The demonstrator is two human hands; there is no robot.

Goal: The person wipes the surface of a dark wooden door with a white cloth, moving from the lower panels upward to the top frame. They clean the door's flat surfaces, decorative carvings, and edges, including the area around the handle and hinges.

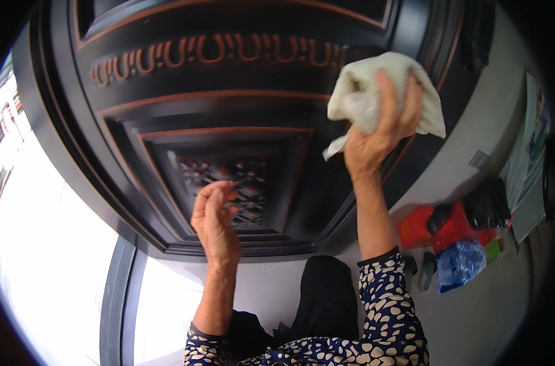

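A dark door (213, 110) with red-brown edged panels and carved ornament stands before me. My right hand (385, 119) holds a pale cloth (360, 91) against or close to the door's right part, beside the end of a carved band (213, 49). In front of the lower carved panel (252, 196) is my left hand (215, 208), its fingers curled and thumb near the index finger. Whether anything thin is pinched there cannot be told, and contact with the door is unclear.
At the right on the floor lie red bags (451, 228), a black plastic bag (488, 206), a blue pack of clear bottles (460, 263) and dark footwear (427, 271). A grey threshold strip (117, 297) runs along the lower left, beside a brightly lit floor.
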